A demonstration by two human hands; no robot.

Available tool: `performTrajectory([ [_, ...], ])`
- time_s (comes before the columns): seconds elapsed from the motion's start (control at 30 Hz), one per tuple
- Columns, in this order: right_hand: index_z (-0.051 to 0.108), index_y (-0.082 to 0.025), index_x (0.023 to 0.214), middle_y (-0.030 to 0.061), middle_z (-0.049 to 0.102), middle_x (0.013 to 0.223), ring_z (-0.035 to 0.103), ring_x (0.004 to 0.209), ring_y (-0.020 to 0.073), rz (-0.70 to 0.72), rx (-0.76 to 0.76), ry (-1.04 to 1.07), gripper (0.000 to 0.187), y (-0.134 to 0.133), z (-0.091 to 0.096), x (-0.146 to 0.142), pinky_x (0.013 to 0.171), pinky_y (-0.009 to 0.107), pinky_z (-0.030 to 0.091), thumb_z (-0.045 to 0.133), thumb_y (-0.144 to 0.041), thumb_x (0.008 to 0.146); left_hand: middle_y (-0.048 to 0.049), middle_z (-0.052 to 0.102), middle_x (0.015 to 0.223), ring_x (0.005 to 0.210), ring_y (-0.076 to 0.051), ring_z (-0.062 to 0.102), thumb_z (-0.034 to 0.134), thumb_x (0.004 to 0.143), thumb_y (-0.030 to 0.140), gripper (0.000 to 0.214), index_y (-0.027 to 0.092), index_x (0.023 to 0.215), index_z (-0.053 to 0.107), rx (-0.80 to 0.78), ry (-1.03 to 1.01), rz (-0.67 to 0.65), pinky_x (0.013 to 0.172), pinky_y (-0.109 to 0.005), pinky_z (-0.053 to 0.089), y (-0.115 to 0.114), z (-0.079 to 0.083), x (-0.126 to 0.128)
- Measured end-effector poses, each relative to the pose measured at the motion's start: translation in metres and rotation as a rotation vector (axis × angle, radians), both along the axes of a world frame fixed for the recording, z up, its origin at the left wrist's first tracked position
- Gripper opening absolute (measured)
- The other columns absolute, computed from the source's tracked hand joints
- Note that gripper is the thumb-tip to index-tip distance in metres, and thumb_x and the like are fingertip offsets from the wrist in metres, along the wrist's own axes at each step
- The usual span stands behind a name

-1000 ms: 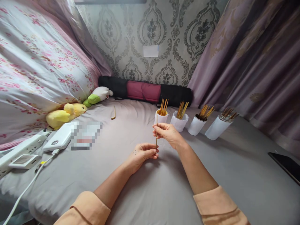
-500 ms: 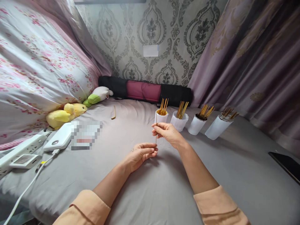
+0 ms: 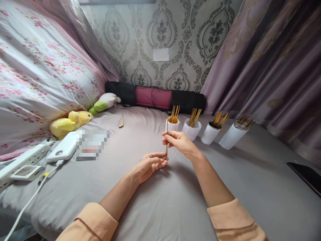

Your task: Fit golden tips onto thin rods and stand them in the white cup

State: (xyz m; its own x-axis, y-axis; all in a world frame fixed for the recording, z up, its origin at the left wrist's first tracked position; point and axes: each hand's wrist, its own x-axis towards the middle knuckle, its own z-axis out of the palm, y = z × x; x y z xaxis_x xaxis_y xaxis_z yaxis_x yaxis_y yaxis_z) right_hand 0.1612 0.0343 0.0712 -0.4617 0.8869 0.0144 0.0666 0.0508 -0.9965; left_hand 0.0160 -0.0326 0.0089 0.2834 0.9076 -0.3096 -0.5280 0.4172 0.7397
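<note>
My right hand (image 3: 179,142) pinches a slim golden-brown stick with a bent end (image 3: 166,148) around its middle, holding it upright. The fingers of my left hand (image 3: 152,166) are closed on the bent lower end of the same stick. Just behind the hands stands a white-wrapped cup (image 3: 172,126) with several thin amber sticks (image 3: 175,113) in it. A similar bent stick (image 3: 121,121) lies by itself on the grey sheet (image 3: 135,140), left of my hands.
To the right stand a clear-rimmed white cup (image 3: 192,131), a dark-lined cup (image 3: 210,134) and a white-wrapped jar (image 3: 233,136), all holding sticks. A phone (image 3: 304,177) lies far right. On the left are a power bank (image 3: 62,147), power strip (image 3: 23,162) and plush toys (image 3: 71,124).
The stick has turned between my fingers. Its edge showed as a thin line before; now its broader face and bent lower end are visible. My hands have barely moved.
</note>
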Motion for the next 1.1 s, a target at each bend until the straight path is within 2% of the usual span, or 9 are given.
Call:
performTrajectory([
  [0.77, 0.061, -0.016, 0.089, 0.0042, 0.063, 0.076, 0.058, 0.071, 0.0113, -0.036, 0.028, 0.006, 0.021, 0.0004, 0.0012, 0.0004, 0.060, 0.022, 0.045, 0.053, -0.030, 0.076, -0.0122, 0.063, 0.095, 0.079, -0.014, 0.061, 0.064, 0.064, 0.005, 0.034, 0.009, 0.098, 0.059, 0.029, -0.010, -0.012, 0.075, -0.022, 0.048, 0.0017, -0.0039, -0.0007],
  [1.1, 0.059, -0.015, 0.091, 0.0051, 0.063, 0.079, 0.059, 0.075, 0.0120, -0.027, 0.011, 0.016, 0.021, 0.0013, 0.0033, 0.0029, 0.062, 0.023, 0.047, 0.052, -0.028, 0.077, -0.0113, 0.062, 0.095, 0.078, -0.012, 0.061, 0.065, 0.063, 0.004, 0.038, 0.009, 0.100, 0.058, 0.026, -0.008, 0.002, 0.074, -0.021, 0.048, 0.0013, -0.0006, -0.0001],
])
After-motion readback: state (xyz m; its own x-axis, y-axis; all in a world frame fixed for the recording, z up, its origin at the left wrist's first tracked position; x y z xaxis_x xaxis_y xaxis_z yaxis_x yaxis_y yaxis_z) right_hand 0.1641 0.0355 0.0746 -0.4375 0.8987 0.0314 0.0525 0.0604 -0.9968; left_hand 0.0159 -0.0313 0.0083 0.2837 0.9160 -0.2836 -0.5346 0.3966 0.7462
